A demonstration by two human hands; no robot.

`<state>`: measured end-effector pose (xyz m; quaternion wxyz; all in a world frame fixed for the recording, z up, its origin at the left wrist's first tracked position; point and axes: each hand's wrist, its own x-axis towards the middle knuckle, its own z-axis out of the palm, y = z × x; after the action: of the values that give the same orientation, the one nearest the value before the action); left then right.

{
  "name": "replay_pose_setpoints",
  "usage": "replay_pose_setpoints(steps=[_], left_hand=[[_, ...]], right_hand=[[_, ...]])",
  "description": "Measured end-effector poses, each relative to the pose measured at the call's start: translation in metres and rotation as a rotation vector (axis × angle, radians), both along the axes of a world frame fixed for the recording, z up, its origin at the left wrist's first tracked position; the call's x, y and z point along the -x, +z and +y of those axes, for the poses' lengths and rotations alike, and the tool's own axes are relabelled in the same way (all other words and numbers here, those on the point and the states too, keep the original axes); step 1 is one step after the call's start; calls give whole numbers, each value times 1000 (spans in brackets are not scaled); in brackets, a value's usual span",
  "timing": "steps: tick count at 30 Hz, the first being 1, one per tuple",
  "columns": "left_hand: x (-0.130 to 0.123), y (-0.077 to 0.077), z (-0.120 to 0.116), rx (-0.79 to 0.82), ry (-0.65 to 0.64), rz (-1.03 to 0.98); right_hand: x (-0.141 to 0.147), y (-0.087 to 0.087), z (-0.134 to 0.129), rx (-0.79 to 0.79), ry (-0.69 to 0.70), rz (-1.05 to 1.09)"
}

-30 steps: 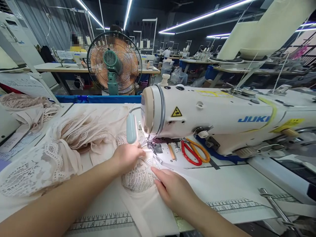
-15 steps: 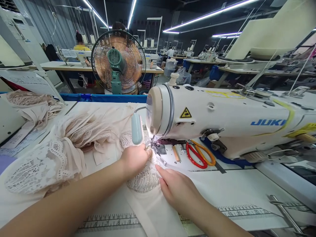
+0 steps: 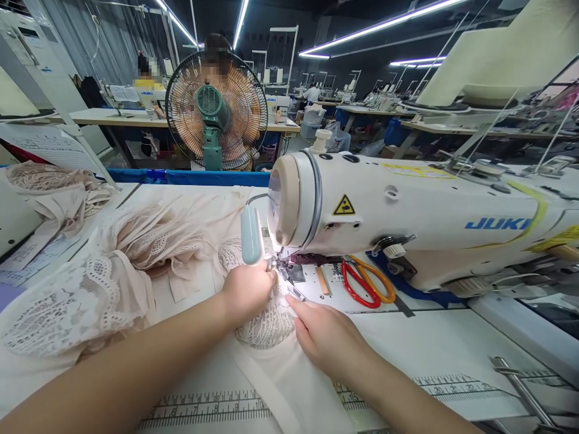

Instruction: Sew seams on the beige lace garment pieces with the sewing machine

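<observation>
A pale lace garment (image 3: pixel 266 328) lies under the needle area of a white sewing machine (image 3: pixel 362 205). My left hand (image 3: pixel 249 289) grips the garment's edge just left of the presser foot, fingers pressed together. My right hand (image 3: pixel 323 331) pinches the lace edge nearer to me, its index finger stretched along the cloth. A small blue-grey lamp (image 3: pixel 251 235) hangs above my left hand. The needle itself is too small to make out.
Scissors with red and orange handles (image 3: pixel 364 286) lie on the machine bed. More lace garments (image 3: pixel 149 241) are heaped at the left. A fan (image 3: pixel 212 114) stands beyond the table, with people at other machines behind. Printed rulers (image 3: pixel 212 407) run along the front edge.
The view has shifted slightly. The lace under my hands has moved a little toward the machine, and my right hand sits slightly further right; both hands keep their hold.
</observation>
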<state>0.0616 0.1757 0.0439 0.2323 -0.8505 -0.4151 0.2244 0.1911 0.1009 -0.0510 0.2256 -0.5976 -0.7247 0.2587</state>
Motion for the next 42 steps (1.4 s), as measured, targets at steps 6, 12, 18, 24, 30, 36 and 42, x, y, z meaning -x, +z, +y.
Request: replay_pose_setpoints(steps=[6, 12, 18, 24, 30, 36, 42], left_hand=[[-2, -1, 0, 45, 36, -46], [-1, -1, 0, 75, 57, -94], [-6, 1, 0, 118, 101, -131], [-9, 2, -1, 125, 145, -171], [-9, 4, -1, 131, 166, -190], [4, 1, 14, 118, 153, -339], [16, 26, -4, 110, 98, -238]], right_hand=[[-3, 3, 1, 17, -4, -39], [-3, 2, 1, 3, -2, -43], [-4, 6, 3, 1, -5, -83], [-6, 9, 4, 13, -13, -105], [-6, 10, 4, 1, -15, -139], [-4, 2, 4, -3, -36, -103], [-10, -7, -8, -35, -6, -41]])
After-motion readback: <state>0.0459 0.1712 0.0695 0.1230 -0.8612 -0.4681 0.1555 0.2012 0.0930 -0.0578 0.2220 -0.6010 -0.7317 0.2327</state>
